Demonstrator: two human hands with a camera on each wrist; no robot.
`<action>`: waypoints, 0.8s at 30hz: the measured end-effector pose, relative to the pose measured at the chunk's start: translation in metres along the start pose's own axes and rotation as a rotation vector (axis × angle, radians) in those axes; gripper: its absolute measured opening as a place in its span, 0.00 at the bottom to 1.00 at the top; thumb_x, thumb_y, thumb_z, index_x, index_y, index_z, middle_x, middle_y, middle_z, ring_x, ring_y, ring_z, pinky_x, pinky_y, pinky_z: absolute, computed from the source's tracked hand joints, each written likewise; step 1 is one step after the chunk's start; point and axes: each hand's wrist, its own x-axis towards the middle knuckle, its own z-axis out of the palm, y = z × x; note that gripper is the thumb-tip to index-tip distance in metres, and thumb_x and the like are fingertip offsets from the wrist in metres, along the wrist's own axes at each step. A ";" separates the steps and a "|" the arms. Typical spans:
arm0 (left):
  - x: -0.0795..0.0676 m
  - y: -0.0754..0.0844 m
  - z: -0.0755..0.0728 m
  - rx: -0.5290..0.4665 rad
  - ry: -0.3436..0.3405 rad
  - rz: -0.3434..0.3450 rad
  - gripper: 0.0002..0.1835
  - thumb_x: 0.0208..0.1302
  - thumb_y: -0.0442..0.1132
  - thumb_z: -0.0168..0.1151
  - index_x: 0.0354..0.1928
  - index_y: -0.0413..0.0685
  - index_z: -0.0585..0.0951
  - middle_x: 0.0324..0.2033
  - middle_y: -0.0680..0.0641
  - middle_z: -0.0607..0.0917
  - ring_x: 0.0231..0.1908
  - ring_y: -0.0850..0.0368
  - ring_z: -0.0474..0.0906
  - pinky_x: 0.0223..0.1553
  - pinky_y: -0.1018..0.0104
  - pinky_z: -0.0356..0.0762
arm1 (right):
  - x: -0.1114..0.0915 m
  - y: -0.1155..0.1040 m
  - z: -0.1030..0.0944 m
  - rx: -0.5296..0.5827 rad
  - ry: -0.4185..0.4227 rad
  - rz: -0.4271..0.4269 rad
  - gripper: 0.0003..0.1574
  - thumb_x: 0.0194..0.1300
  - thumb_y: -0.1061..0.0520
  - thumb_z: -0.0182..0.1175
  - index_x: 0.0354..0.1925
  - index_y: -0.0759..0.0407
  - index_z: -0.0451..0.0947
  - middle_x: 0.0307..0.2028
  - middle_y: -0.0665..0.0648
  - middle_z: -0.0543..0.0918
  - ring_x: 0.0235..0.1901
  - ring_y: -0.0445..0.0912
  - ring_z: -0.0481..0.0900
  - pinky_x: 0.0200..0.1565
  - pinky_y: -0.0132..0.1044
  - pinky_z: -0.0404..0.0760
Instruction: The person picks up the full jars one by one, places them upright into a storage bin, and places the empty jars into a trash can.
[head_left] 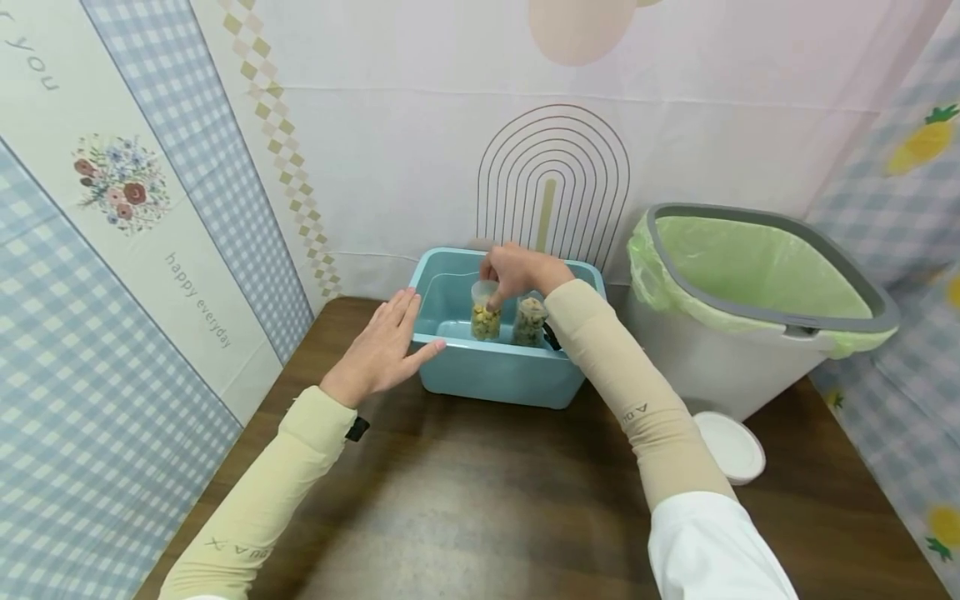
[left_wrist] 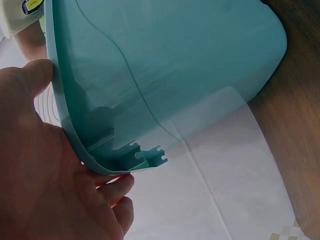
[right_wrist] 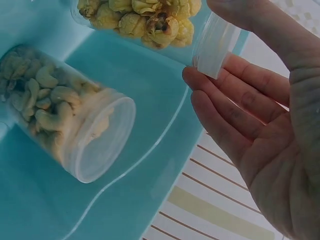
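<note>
A light blue plastic tub stands on the table against the backdrop. Inside it, my right hand holds a clear jar of yellow popcorn by its upper end, thumb and fingers at the translucent lid. Just right of it is a second clear jar, full of cashews, its closed lid showing in the right wrist view. My left hand rests at the tub's left front corner with fingers extended. Seen from the left wrist, the thumb and fingers touch the tub's rim.
A large grey-rimmed bin with a green liner stands right of the tub. At its foot lies a round white lid. A dark object shows at the tub's right front, partly behind my right arm. Checked cloths hang on both sides.
</note>
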 end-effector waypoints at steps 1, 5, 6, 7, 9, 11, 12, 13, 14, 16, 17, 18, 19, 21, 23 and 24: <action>0.000 0.001 0.000 -0.003 -0.002 -0.002 0.52 0.80 0.66 0.49 0.83 0.32 0.47 0.85 0.35 0.47 0.86 0.40 0.41 0.85 0.42 0.41 | 0.000 0.000 0.001 -0.006 -0.001 0.000 0.25 0.62 0.48 0.78 0.52 0.59 0.86 0.49 0.60 0.88 0.48 0.52 0.83 0.53 0.47 0.85; 0.000 0.005 0.000 -0.003 0.006 -0.002 0.51 0.80 0.66 0.49 0.83 0.32 0.47 0.85 0.35 0.47 0.86 0.40 0.41 0.85 0.42 0.41 | -0.002 0.003 0.007 -0.022 -0.011 0.001 0.25 0.61 0.48 0.78 0.52 0.58 0.86 0.48 0.59 0.87 0.46 0.52 0.82 0.51 0.47 0.85; 0.000 0.006 0.001 -0.003 0.011 0.001 0.51 0.80 0.66 0.49 0.83 0.31 0.48 0.85 0.35 0.47 0.86 0.40 0.42 0.85 0.42 0.42 | -0.003 0.003 0.009 -0.026 -0.012 0.000 0.24 0.61 0.48 0.78 0.51 0.58 0.86 0.48 0.59 0.87 0.46 0.52 0.82 0.51 0.47 0.85; 0.000 0.006 0.002 -0.001 0.015 0.002 0.51 0.79 0.66 0.49 0.83 0.31 0.48 0.85 0.34 0.48 0.86 0.40 0.42 0.85 0.42 0.42 | -0.003 0.004 0.012 -0.028 -0.015 -0.003 0.24 0.60 0.49 0.78 0.51 0.58 0.87 0.47 0.59 0.88 0.45 0.52 0.82 0.50 0.47 0.85; -0.001 0.008 0.003 0.002 0.017 0.005 0.51 0.79 0.66 0.49 0.83 0.31 0.48 0.84 0.34 0.48 0.85 0.40 0.43 0.85 0.42 0.43 | -0.004 0.007 0.018 -0.024 -0.027 -0.002 0.23 0.60 0.49 0.78 0.50 0.58 0.87 0.47 0.59 0.88 0.44 0.51 0.83 0.49 0.47 0.85; 0.000 0.008 0.005 0.006 0.016 0.008 0.51 0.79 0.66 0.49 0.83 0.31 0.48 0.84 0.34 0.48 0.85 0.39 0.43 0.85 0.42 0.43 | -0.004 0.008 0.023 -0.011 -0.041 0.008 0.23 0.60 0.50 0.78 0.50 0.58 0.87 0.47 0.59 0.88 0.43 0.51 0.84 0.48 0.46 0.86; 0.000 0.007 0.005 0.006 0.012 0.007 0.51 0.79 0.66 0.49 0.83 0.31 0.48 0.84 0.34 0.48 0.85 0.40 0.43 0.85 0.42 0.43 | -0.003 0.009 0.025 -0.007 -0.048 0.012 0.24 0.60 0.49 0.78 0.51 0.58 0.87 0.47 0.59 0.88 0.43 0.51 0.84 0.48 0.46 0.86; 0.000 0.007 0.006 0.007 0.010 0.006 0.51 0.80 0.66 0.49 0.83 0.32 0.47 0.84 0.34 0.48 0.85 0.40 0.43 0.85 0.42 0.43 | -0.003 0.010 0.027 -0.003 -0.057 0.020 0.24 0.60 0.49 0.78 0.51 0.58 0.87 0.47 0.59 0.88 0.44 0.50 0.85 0.48 0.46 0.87; 0.000 0.007 0.006 0.008 0.009 0.007 0.51 0.80 0.66 0.49 0.83 0.32 0.47 0.84 0.34 0.48 0.85 0.40 0.43 0.85 0.42 0.43 | -0.002 0.011 0.029 0.004 -0.061 0.029 0.25 0.60 0.49 0.79 0.52 0.57 0.86 0.48 0.59 0.87 0.44 0.50 0.85 0.48 0.46 0.87; 0.000 0.007 0.006 0.009 0.011 0.008 0.51 0.80 0.65 0.50 0.83 0.32 0.48 0.84 0.34 0.48 0.85 0.40 0.43 0.85 0.41 0.43 | -0.001 0.012 0.032 0.005 -0.062 0.037 0.26 0.60 0.48 0.79 0.53 0.57 0.86 0.49 0.59 0.87 0.45 0.50 0.85 0.49 0.46 0.87; 0.000 0.007 0.006 0.009 0.015 0.009 0.51 0.80 0.65 0.50 0.83 0.31 0.48 0.84 0.34 0.49 0.85 0.40 0.43 0.85 0.41 0.43 | -0.001 0.012 0.033 0.004 -0.061 0.039 0.26 0.60 0.48 0.79 0.53 0.57 0.86 0.49 0.58 0.87 0.46 0.50 0.85 0.49 0.46 0.87; -0.001 0.007 0.005 0.008 0.018 0.009 0.51 0.79 0.65 0.50 0.83 0.31 0.48 0.84 0.34 0.49 0.85 0.40 0.44 0.85 0.41 0.43 | 0.000 0.012 0.033 0.003 -0.059 0.039 0.26 0.59 0.48 0.79 0.53 0.57 0.86 0.49 0.58 0.87 0.46 0.50 0.85 0.50 0.46 0.87; -0.001 0.008 0.005 0.009 0.020 0.010 0.51 0.79 0.65 0.50 0.83 0.31 0.48 0.84 0.34 0.49 0.85 0.40 0.44 0.85 0.41 0.43 | 0.000 0.011 0.034 0.004 -0.058 0.040 0.26 0.59 0.48 0.79 0.53 0.57 0.86 0.49 0.59 0.87 0.46 0.51 0.85 0.50 0.46 0.87; 0.000 0.008 0.004 0.011 0.022 0.011 0.51 0.80 0.65 0.50 0.83 0.31 0.49 0.84 0.34 0.49 0.85 0.40 0.44 0.85 0.41 0.44 | 0.000 0.011 0.034 0.001 -0.060 0.041 0.26 0.59 0.48 0.79 0.53 0.57 0.86 0.49 0.58 0.86 0.46 0.51 0.84 0.50 0.46 0.87; 0.000 0.008 0.003 0.013 0.022 0.013 0.51 0.80 0.65 0.50 0.83 0.31 0.49 0.84 0.34 0.49 0.85 0.40 0.44 0.85 0.42 0.44 | 0.000 0.011 0.033 0.002 -0.066 0.044 0.26 0.59 0.47 0.79 0.52 0.57 0.86 0.49 0.58 0.86 0.46 0.51 0.83 0.50 0.47 0.87; 0.000 0.008 0.003 0.014 0.021 0.014 0.51 0.80 0.65 0.50 0.83 0.31 0.49 0.84 0.34 0.49 0.85 0.40 0.44 0.85 0.42 0.44 | 0.000 0.011 0.033 0.003 -0.070 0.047 0.26 0.59 0.47 0.79 0.52 0.57 0.86 0.49 0.58 0.86 0.46 0.51 0.83 0.50 0.47 0.86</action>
